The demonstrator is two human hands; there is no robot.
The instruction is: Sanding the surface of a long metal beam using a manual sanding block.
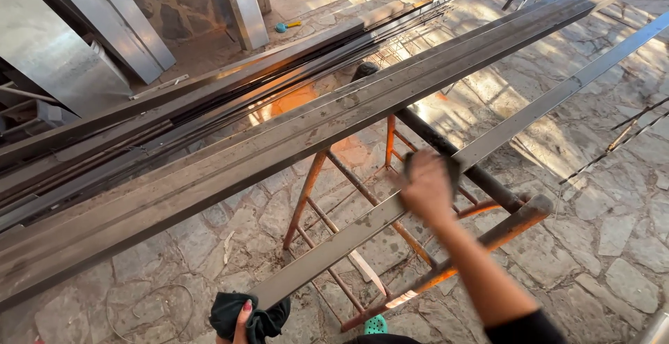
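Note:
A long narrow grey steel bar [557, 96] runs from the lower middle to the upper right, resting on a rusty orange trestle [512, 222]. My right hand [426, 187] presses a dark pad [451, 166] flat onto the top of this bar, just over the trestle. My left hand [244, 322] is at the bottom edge by the bar's near end. Its fingers are closed on a bunched dark green cloth [224, 312]. The forearm of my right arm wears a black sleeve pushed up.
Wide dusty steel profiles [279, 142] lie parallel on the trestle to the left, with a bundle of thin dark rods [209, 100] behind them. Shiny sheet-metal panels [49, 58] lean at the far left. Loose rods [613, 142] lie on the stone floor [613, 246] at right.

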